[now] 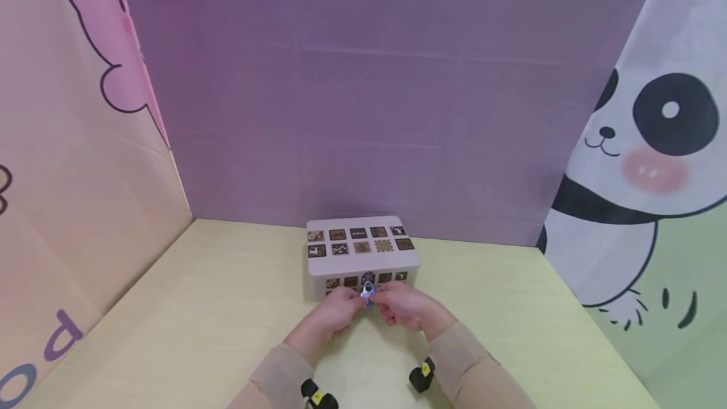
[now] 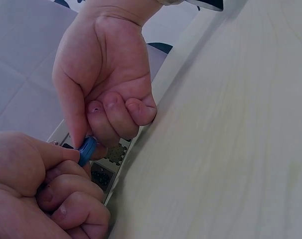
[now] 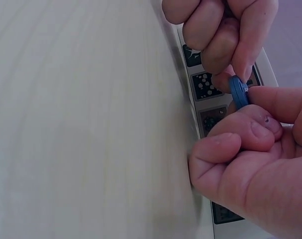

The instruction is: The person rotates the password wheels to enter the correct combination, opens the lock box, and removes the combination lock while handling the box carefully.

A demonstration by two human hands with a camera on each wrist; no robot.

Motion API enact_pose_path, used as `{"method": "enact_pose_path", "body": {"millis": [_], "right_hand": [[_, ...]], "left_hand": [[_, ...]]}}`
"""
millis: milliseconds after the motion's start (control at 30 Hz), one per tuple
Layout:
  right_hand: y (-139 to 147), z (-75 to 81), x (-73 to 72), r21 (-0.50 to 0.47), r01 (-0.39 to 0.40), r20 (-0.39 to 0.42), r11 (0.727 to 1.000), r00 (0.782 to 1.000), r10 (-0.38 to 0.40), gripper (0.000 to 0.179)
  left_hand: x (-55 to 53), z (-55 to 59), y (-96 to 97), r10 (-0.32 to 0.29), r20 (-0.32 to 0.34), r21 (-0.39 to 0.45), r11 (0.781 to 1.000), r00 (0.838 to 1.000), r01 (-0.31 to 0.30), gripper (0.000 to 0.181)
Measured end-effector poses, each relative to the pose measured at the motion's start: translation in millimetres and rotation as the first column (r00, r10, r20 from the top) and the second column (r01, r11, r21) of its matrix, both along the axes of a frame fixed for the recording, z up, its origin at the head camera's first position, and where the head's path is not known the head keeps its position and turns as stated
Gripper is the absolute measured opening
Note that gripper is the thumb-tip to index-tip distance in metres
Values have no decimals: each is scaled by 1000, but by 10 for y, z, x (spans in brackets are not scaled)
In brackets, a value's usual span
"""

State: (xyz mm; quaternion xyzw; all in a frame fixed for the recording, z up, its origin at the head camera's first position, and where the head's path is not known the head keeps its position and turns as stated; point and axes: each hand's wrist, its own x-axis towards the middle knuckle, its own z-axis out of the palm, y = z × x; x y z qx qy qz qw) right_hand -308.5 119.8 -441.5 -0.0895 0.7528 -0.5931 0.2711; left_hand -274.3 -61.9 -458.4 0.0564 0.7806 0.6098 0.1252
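A small blue padlock (image 1: 368, 294) sits at the front latch (image 1: 368, 276) of a white box (image 1: 363, 263), its shackle pointing up. My left hand (image 1: 339, 308) pinches the padlock from the left between thumb and forefinger. From the other side, my right hand (image 1: 404, 303) pinches it too, its remaining fingers curled into the palm. Both wrist views show the blue edge of the padlock (image 2: 87, 151) between the two thumbs. Most of its body is covered by fingertips. The box is closed, with brown and black square pictures on its lid and front.
The box stands on a pale wooden table (image 1: 227, 308), near a purple back wall (image 1: 363, 93). A pink panel (image 1: 85, 175) with cartoon drawings borders the left side. On the right is a green panel with a panda (image 1: 613, 257). Black wrist cameras (image 1: 421, 376) hang at both sleeves.
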Motion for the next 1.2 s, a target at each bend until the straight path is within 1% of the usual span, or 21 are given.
{"method": "enact_pose_path", "body": {"millis": [333,467,633,733,833,933,1033,1200], "right_hand": [[-5,-15,-15,20,-6,-9,1000,1000,6,15],[8,-15,-20,23,-10,-10,1000,1000,10,18],[78,-13,-57,27,4,-13,1000,1000,-4,32],[140,5,-79,46,14,-25,999,1000,-13,42],[198,26,-95,68,12,-41,998,999,-9,46],[238,31,-107,87,3,-57,996,998,2,45],[249,21,-113,83,0,-56,997,998,4,45],[222,-10,-109,25,31,-27,999,999,-31,41]], "left_hand": [[7,-12,3,11,-20,0,1000,1000,-11,23],[1,-17,1,10,-26,5,1000,1000,-10,23],[-3,-3,-2,7,-27,-3,1000,1000,-7,26],[-1,8,-3,2,-31,-3,1000,1000,-2,27],[3,14,1,-2,-36,2,1000,999,2,27],[8,21,1,0,-29,4,1000,1000,0,27],[13,21,-3,3,-26,2,1000,1000,-3,26],[9,15,-11,3,-31,2,1000,1000,-3,25]]}}
